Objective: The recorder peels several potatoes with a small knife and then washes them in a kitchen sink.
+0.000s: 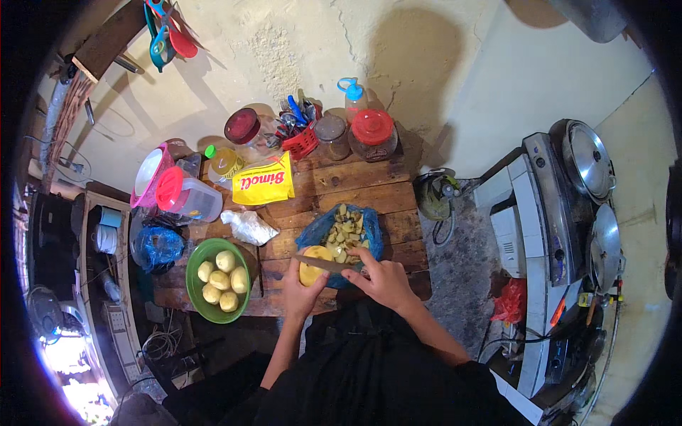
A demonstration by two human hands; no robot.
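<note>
A peeled yellow potato [309, 272] with a few dark spots is gripped in my left hand [301, 293]. My right hand [386, 282] is closed around the handle of a knife, whose blade [322, 263] lies across the front of the potato. Just beyond both hands, a blue plastic bag [375, 223] stands open on the wooden table [367, 183], with a heap of peelings [345, 231] inside. To the left, a green plastic bowl [193, 290] contains several peeled potatoes [219, 279]. Fingers hide most of the knife handle.
Behind the bag are a yellow Bimoli pouch [264, 181], a red-lidded jar [373, 133] and a red cutlery basket [301, 141]. A crumpled white bag [249, 227] lies near the bowl. On the right is a gas stove [554, 207] with pans. A green gas cylinder [436, 197] stands beyond the table's right edge.
</note>
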